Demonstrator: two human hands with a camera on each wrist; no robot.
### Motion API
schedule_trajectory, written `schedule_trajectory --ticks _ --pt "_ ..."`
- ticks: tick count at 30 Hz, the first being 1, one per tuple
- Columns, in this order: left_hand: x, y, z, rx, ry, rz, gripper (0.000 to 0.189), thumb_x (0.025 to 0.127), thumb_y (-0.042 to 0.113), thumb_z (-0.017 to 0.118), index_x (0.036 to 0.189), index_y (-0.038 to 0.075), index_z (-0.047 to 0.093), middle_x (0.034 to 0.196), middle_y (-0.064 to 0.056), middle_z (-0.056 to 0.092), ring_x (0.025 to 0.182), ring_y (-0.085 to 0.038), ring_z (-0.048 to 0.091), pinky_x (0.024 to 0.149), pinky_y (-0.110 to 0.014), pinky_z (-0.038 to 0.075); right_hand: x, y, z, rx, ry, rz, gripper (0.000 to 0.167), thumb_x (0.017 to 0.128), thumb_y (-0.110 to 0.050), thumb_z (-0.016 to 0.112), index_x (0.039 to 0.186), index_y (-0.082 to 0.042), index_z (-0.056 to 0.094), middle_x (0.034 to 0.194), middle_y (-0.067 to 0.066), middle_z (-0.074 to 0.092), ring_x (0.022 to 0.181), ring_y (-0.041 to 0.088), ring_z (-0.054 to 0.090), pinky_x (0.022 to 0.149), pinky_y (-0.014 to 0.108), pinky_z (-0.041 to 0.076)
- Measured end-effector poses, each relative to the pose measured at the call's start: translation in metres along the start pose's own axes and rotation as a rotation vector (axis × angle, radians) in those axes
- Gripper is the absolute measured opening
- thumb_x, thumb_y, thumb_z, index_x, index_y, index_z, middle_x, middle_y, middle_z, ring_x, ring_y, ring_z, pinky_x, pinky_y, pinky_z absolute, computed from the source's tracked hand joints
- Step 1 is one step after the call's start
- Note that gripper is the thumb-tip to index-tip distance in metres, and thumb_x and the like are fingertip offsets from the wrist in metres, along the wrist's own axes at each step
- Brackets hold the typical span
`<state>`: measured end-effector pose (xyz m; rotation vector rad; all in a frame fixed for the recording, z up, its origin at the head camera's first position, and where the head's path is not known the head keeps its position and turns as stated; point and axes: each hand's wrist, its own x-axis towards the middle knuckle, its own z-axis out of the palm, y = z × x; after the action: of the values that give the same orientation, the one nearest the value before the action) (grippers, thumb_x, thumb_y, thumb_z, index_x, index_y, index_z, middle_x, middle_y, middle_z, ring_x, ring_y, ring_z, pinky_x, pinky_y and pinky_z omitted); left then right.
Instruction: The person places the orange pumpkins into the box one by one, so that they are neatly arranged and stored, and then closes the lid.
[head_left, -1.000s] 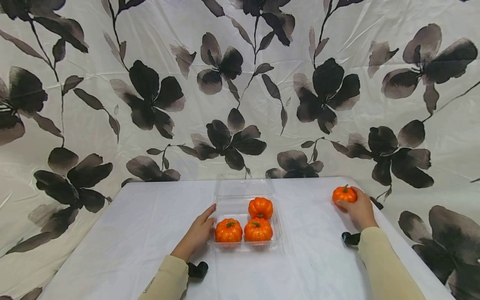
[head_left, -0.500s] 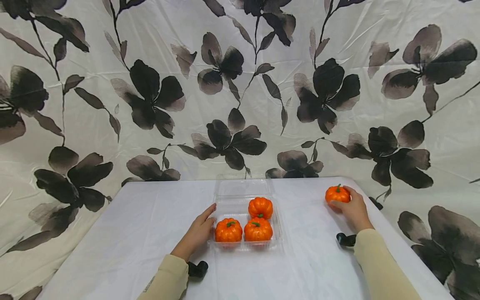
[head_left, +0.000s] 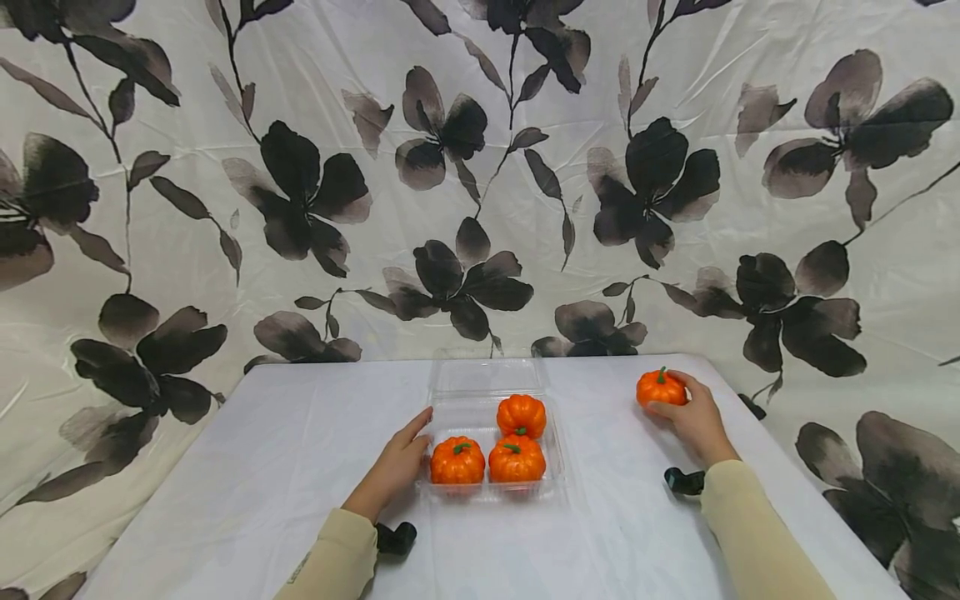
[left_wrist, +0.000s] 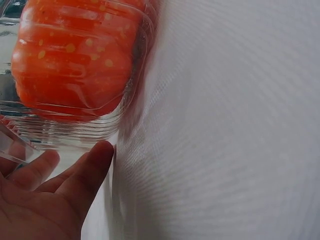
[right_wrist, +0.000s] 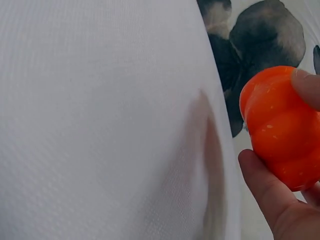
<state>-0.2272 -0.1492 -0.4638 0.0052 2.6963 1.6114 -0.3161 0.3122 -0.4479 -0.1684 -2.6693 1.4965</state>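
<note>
A small orange toy pumpkin (head_left: 660,388) with a green stem is held by my right hand (head_left: 697,421) over the right side of the table. In the right wrist view, thumb and fingers grip the pumpkin (right_wrist: 280,125) from opposite sides, above the white cloth. My left hand (head_left: 396,462) rests against the left side of a clear plastic clamshell box (head_left: 557,450), its fingers fairly straight. Up close in the left wrist view, the fingertips (left_wrist: 102,150) are right at the ribbed box wall. Inside the box sit three more pumpkins: front left (head_left: 457,461), front right (head_left: 517,459) and back right (head_left: 521,416).
The box's clear lid (head_left: 487,375) lies folded back toward the table's far edge. A white cloth covers the table (head_left: 247,483). Behind hangs a floral curtain (head_left: 555,200). Each wrist carries a black camera, such as the right one (head_left: 684,481).
My right hand has moved left with the pumpkin, a short way toward the box. The left hand, the box and the three pumpkins inside have stayed in place.
</note>
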Motion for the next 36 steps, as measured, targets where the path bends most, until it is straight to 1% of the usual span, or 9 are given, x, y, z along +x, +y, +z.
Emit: schedule_trajectory --ticks 4,6,10,13,17,23,27,31,36 --pt "0.0 0.001 0.0 -0.004 0.0 0.0 0.054 0.1 0.018 0.04 0.153 0.015 0.03 0.155 -0.012 0.038 0.141 -0.035 0.035 0.113 -0.059 0.03 -0.001 -0.004 0.002 0.023 -0.015 -0.007 0.083 0.087 -0.031 0.071 0.154 -0.017 0.025 0.159 0.024 0.013 0.14 0.045 0.023 0.114 0.062 0.026" --pt "-0.001 0.001 0.0 -0.006 0.001 0.0 0.054 0.1 0.018 0.039 0.153 0.015 0.03 0.155 -0.012 0.038 0.141 -0.035 0.035 0.113 -0.059 0.03 -0.001 -0.005 0.004 0.027 -0.02 -0.017 0.078 0.089 -0.035 0.067 0.153 -0.017 0.027 0.159 0.023 0.013 0.14 0.045 0.023 0.114 0.06 0.028" --pt "-0.001 0.001 0.0 0.001 0.002 -0.002 0.054 0.1 0.018 0.039 0.153 0.015 0.03 0.155 -0.012 0.038 0.141 -0.035 0.035 0.113 -0.059 0.029 -0.001 -0.006 0.007 0.025 -0.027 -0.046 0.067 0.095 -0.044 0.055 0.152 -0.017 0.031 0.159 0.022 0.013 0.141 0.045 0.023 0.114 0.059 0.028" --pt "-0.001 0.001 0.0 0.005 0.002 -0.004 0.054 0.1 0.019 0.039 0.153 0.016 0.03 0.155 -0.012 0.038 0.141 -0.034 0.036 0.113 -0.059 0.029 -0.002 -0.008 0.01 0.035 -0.033 -0.056 0.06 0.099 -0.045 0.045 0.151 -0.017 0.034 0.159 0.022 0.014 0.141 0.044 0.024 0.114 0.057 0.03" --pt "-0.001 0.001 0.0 0.002 0.001 -0.005 0.054 0.1 0.019 0.039 0.153 0.016 0.03 0.155 -0.011 0.037 0.142 -0.035 0.034 0.114 -0.059 0.029 -0.002 -0.011 0.013 0.062 -0.041 -0.06 0.057 0.101 -0.048 0.036 0.149 -0.017 0.037 0.158 0.021 0.017 0.14 0.043 0.027 0.112 0.055 0.035" --pt "-0.001 0.0 0.0 0.005 0.005 0.0 0.054 0.1 0.019 0.039 0.153 0.017 0.03 0.155 -0.01 0.037 0.143 -0.034 0.033 0.114 -0.059 0.029 -0.003 -0.015 0.017 0.107 -0.063 -0.075 0.054 0.102 -0.046 0.037 0.146 -0.016 0.04 0.157 0.02 0.021 0.135 0.04 0.037 0.105 0.048 0.046" --pt "-0.001 0.0 0.0 0.001 0.004 0.001 0.054 0.1 0.019 0.039 0.153 0.017 0.03 0.155 -0.011 0.037 0.144 -0.035 0.032 0.114 -0.059 0.029 -0.004 -0.018 0.018 0.129 -0.08 -0.073 0.052 0.102 -0.044 0.039 0.146 -0.016 0.04 0.156 0.018 0.024 0.132 0.037 0.042 0.099 0.039 0.051" --pt "-0.002 0.001 0.0 -0.004 0.005 0.006 0.054 0.1 0.018 0.039 0.153 0.016 0.03 0.155 -0.011 0.037 0.145 -0.035 0.03 0.114 -0.059 0.027 -0.007 -0.022 0.019 0.172 -0.096 -0.085 0.051 0.102 -0.039 0.041 0.147 -0.015 0.038 0.155 0.017 0.028 0.131 0.036 0.044 0.092 0.029 0.054" --pt "-0.002 0.001 -0.001 -0.009 0.004 0.007 0.054 0.1 0.018 0.039 0.153 0.016 0.03 0.155 -0.011 0.037 0.145 -0.035 0.03 0.114 -0.058 0.027 -0.007 -0.024 0.02 0.197 -0.106 -0.109 0.055 0.102 -0.034 0.044 0.151 -0.012 0.03 0.154 0.021 0.028 0.132 0.039 0.043 0.09 0.026 0.055"
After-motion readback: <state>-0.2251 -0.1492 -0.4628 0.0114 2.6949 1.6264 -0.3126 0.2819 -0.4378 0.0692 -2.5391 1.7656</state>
